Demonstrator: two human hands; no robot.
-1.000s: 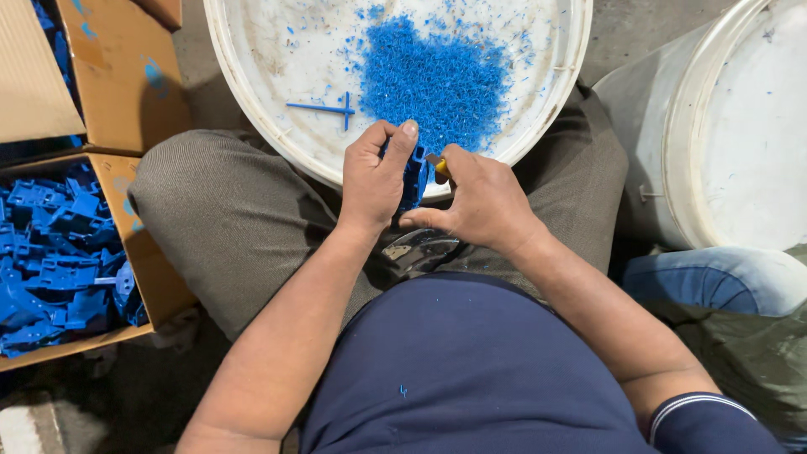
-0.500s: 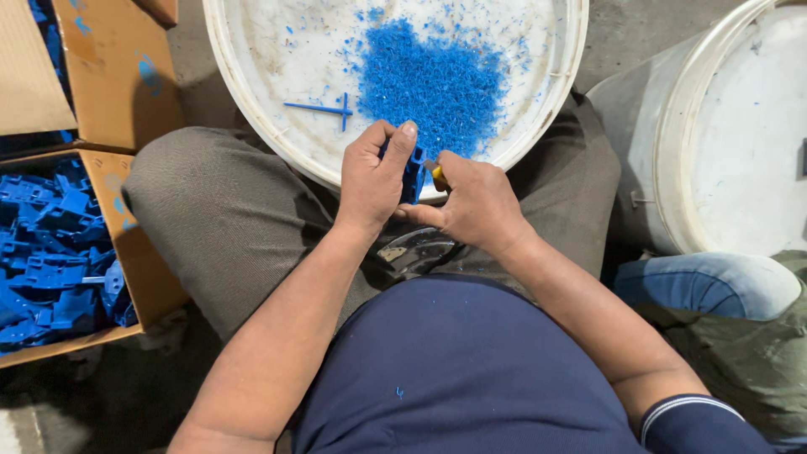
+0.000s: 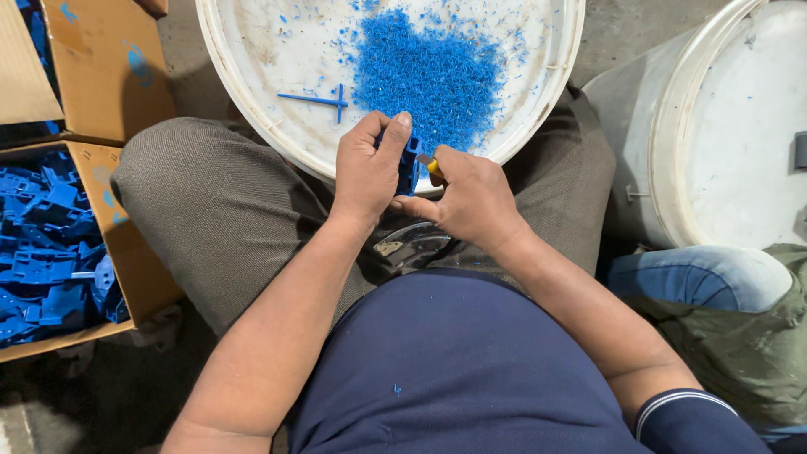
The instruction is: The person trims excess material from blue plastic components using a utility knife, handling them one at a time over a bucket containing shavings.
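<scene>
Blue shavings fill white tub; grey concrete floor beneath.

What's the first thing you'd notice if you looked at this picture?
The bright blue heap of plastic shavings in the big white tub at the top jumps out first. Just below it, over the person's lap, the left hand grips a small blue plastic part while the right hand holds a yellow-tipped tool against it. At far left, a cardboard box is full of more blue parts.

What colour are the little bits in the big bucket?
The shavings are bright blue, in the white bucket; head view.
</scene>
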